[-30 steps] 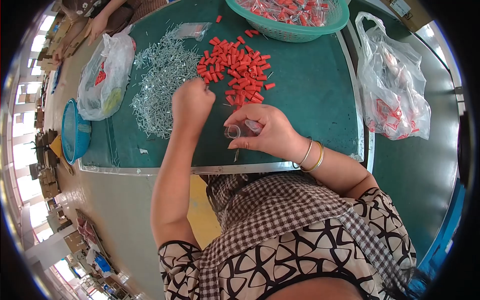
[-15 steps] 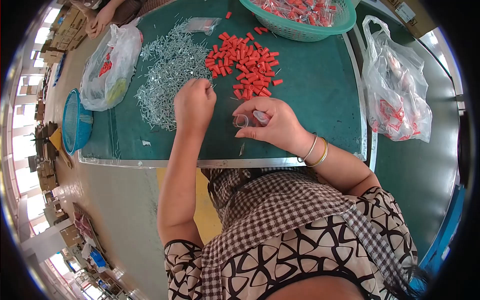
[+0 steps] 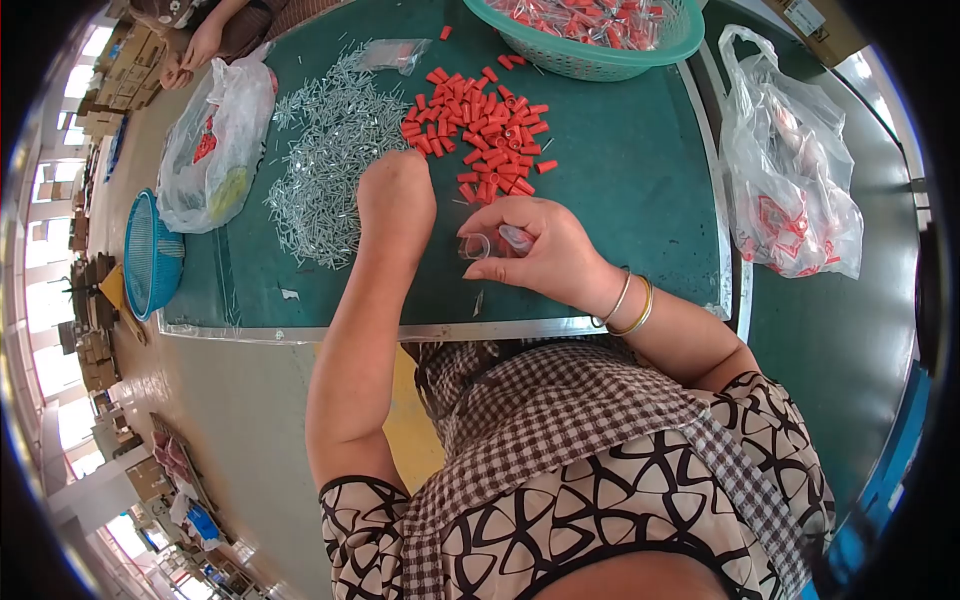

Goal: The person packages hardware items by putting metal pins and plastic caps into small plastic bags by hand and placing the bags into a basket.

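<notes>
My left hand (image 3: 397, 195) is at the near right edge of a pile of small silvery screws or nails (image 3: 325, 175), just short of the red caps. Its back faces me and the fingers are bent down out of sight, so what they touch is hidden. In my right hand (image 3: 545, 245) a small clear plastic bag (image 3: 474, 246) is gripped between thumb and curled fingers, its round mouth facing left. Something reddish shows through the plastic near the palm. Beyond both hands lies a heap of red cone-shaped plastic caps (image 3: 490, 130).
A green basket (image 3: 590, 66) of bagged red pieces stands at the back. White plastic bags lie left (image 3: 215, 150) and right (image 3: 790, 170). A flat clear packet (image 3: 395, 54) rests beyond the screws. At left hangs a blue basket (image 3: 152, 255). Another person's hands (image 3: 195, 55) are far left.
My left hand has turned, so its fingers are now hidden beneath it. My right hand still holds the clear bag, almost unmoved. The view has shifted slightly.
</notes>
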Tool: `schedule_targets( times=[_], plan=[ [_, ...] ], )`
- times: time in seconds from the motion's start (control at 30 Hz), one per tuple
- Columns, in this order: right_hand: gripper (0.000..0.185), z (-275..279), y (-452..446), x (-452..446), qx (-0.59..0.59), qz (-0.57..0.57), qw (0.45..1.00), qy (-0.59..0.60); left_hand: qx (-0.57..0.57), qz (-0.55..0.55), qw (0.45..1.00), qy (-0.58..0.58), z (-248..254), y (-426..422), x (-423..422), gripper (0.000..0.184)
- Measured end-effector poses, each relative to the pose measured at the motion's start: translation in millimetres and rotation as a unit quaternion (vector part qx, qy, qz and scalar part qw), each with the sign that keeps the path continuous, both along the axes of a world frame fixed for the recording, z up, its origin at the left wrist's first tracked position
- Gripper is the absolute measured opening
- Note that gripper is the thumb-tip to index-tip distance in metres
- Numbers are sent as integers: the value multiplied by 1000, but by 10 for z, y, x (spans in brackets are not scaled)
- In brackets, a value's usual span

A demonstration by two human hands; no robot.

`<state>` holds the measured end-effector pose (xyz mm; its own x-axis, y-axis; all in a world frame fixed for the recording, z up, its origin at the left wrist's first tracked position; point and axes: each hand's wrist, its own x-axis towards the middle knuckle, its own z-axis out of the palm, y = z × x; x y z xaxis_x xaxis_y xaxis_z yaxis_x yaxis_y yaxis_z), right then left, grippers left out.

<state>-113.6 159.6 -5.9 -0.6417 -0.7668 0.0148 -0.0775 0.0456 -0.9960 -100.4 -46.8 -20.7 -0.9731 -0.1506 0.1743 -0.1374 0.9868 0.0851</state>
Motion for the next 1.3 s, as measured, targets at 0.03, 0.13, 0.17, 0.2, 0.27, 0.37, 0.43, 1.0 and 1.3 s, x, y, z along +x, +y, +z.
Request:
schedule_targets(
  times=[0.03, 0.13, 0.17, 0.2, 0.27, 0.37, 0.43, 1.0, 1.3],
  plan=[
    [35, -4, 0, -7, 3, -2, 1000, 5, -4, -2, 1000, 5, -4, 8, -16, 10],
    [36, -22, -3, -17, -4, -11, 1000, 18, -12, -4, 1000, -9, -50, 12, -50, 11],
    [36, -21, -2, -17, -9, -15, 1000, 22, -10, -4, 1000, 8, -77, -14, -45, 11],
    [36, -17, -1, -18, -9, -17, 1000, 23, -9, -5, 1000, 26, -78, -58, -34, 11],
    [37, -11, 1, -22, -10, -24, 999, 24, 89, 25, 994, 53, -44, -116, 7, 11],
    [39, 13, 13, -37, 5, -44, 996, 74, 412, 115, 902, 62, 296, -44, 273, 8],
    [40, 9, 16, -23, -1, -42, 998, 52, 515, 103, 847, 79, 475, 122, 504, 9],
    [31, -25, 18, -54, -175, -52, 983, -22, 340, 15, 934, 109, 186, 174, 564, 11],
    [32, 47, 125, -250, -187, -118, 968, -122, 149, -162, 973, 66, -60, 148, 191, 19]
  ],
)
